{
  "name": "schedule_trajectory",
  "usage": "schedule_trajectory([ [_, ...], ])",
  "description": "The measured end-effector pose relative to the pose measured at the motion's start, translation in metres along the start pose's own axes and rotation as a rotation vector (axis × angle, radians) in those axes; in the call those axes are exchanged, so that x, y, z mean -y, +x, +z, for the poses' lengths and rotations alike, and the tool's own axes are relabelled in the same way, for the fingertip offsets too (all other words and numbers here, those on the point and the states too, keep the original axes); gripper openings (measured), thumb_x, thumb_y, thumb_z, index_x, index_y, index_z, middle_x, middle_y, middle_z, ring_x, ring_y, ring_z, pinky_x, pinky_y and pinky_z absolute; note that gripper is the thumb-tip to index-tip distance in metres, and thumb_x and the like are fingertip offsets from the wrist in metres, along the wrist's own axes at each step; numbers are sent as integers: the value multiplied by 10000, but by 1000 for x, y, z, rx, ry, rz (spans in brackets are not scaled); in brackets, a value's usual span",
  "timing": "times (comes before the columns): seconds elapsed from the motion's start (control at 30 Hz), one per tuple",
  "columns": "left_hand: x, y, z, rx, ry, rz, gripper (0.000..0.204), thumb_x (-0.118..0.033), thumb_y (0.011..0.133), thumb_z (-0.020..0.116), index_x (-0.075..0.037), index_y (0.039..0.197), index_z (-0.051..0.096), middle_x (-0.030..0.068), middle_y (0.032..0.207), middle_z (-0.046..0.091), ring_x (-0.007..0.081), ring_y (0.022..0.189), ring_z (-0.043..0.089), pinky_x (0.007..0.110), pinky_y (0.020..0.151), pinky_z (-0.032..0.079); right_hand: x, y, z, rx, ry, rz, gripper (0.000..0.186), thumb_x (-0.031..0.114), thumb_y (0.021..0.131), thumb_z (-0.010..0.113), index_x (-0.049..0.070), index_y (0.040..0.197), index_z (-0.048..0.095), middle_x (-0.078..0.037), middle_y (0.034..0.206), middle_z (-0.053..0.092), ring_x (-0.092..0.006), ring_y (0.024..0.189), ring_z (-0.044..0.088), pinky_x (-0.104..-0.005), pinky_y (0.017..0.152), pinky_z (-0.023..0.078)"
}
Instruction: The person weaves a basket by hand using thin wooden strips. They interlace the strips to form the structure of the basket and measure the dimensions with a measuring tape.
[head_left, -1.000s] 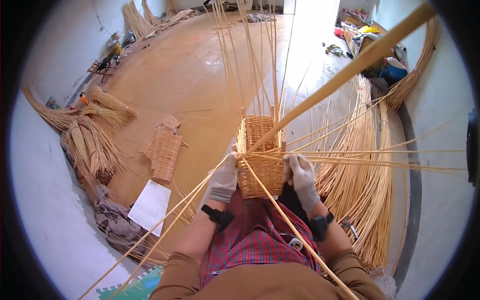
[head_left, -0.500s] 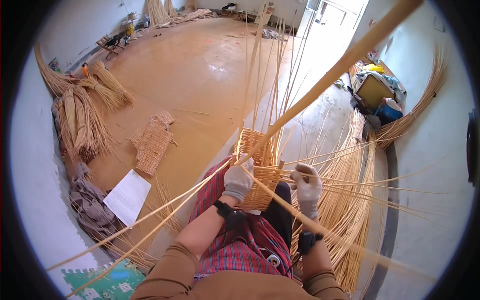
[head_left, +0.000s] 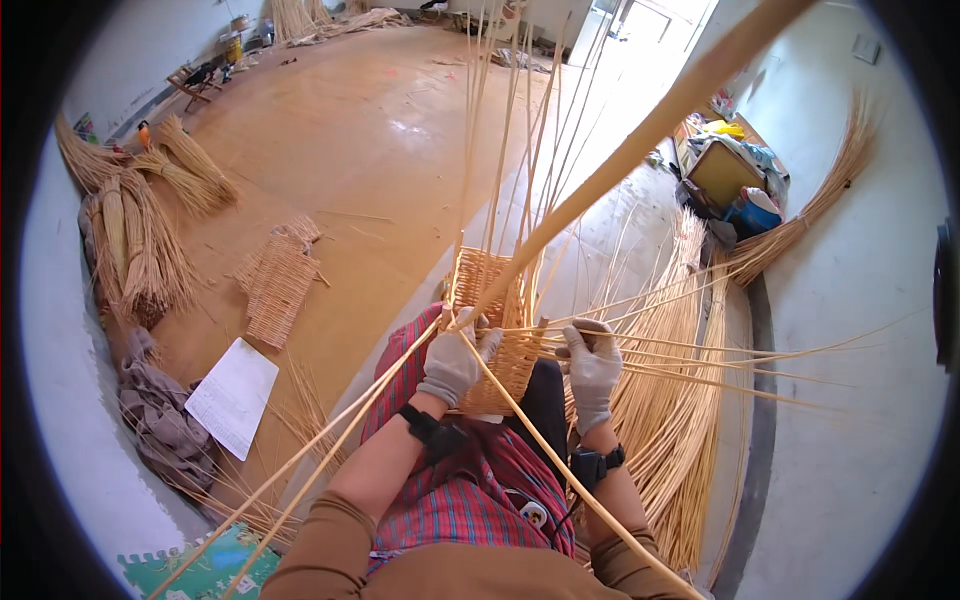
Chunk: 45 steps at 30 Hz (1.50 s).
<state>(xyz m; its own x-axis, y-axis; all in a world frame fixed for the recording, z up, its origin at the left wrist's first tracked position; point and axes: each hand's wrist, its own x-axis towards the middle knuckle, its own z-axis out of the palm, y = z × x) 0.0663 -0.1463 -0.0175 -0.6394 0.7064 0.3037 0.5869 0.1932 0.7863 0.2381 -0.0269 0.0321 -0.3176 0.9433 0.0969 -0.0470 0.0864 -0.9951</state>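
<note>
A small woven wicker basket (head_left: 515,370) stands at my lap, with tall uncut rods (head_left: 510,150) rising from its far end. My left hand (head_left: 450,368), in a pale glove, is closed at the basket's near left corner, around rods at the rim. My right hand (head_left: 595,372), gloved too, has its fingers curled round thin wicker rods (head_left: 700,352) that run out from the basket to the right. One thick-looking rod (head_left: 640,150) slants from the corner by my left hand toward the upper right. Another long rod (head_left: 560,465) bends down past my right wrist.
Loose wicker bundles (head_left: 665,390) lie along my right side, and more bundles (head_left: 130,240) lean at the left wall. A flat woven panel (head_left: 283,290) and a white sheet (head_left: 232,398) lie on the floor at left. A box heaped with cloths (head_left: 722,172) stands at right.
The whole view has shifted, so things sit farther left. The rod that crossed my right wrist has swung down, closer to my body. Both hands keep about the same places at the basket.
</note>
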Motion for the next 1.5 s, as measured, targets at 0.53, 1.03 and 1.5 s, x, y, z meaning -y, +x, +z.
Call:
schedule_trajectory([
  [0.53, -17, -1, 14, -173, -12, -245, 292, -358, 927, 752, -110, 918, 599, 125, 803, 681, 356, 752, 691, 461, 645, 531, 54, 77, 130, 253, -678, -642, 414, 97, 928, 689, 62, 1338, 646, -228, 1316, 650, -311, 1063, 717, -359, 862, 562],
  [1.03, 21, -5, 28, 157, -152, -157, 540, -285, 960, 661, -196, 1478, 534, 137, 1413, 566, 285, 1190, 621, 360, 951, 543, 10, -19, 62, 407, -1373, -107, 763, 380, 918, 724, 109, 1550, 393, -193, 812, 725, -376, 732, 718, -475, 630, 538],
  [1.5, 17, -41, -24, -278, -46, -46, 286, -106, 993, 611, -116, 1278, 594, 115, 1155, 677, 240, 987, 693, 348, 820, 575, 28, -81, 81, 436, -615, -761, 441, 121, 934, 655, 76, 1370, 610, -174, 1132, 719, -350, 1006, 708, -429, 855, 579],
])
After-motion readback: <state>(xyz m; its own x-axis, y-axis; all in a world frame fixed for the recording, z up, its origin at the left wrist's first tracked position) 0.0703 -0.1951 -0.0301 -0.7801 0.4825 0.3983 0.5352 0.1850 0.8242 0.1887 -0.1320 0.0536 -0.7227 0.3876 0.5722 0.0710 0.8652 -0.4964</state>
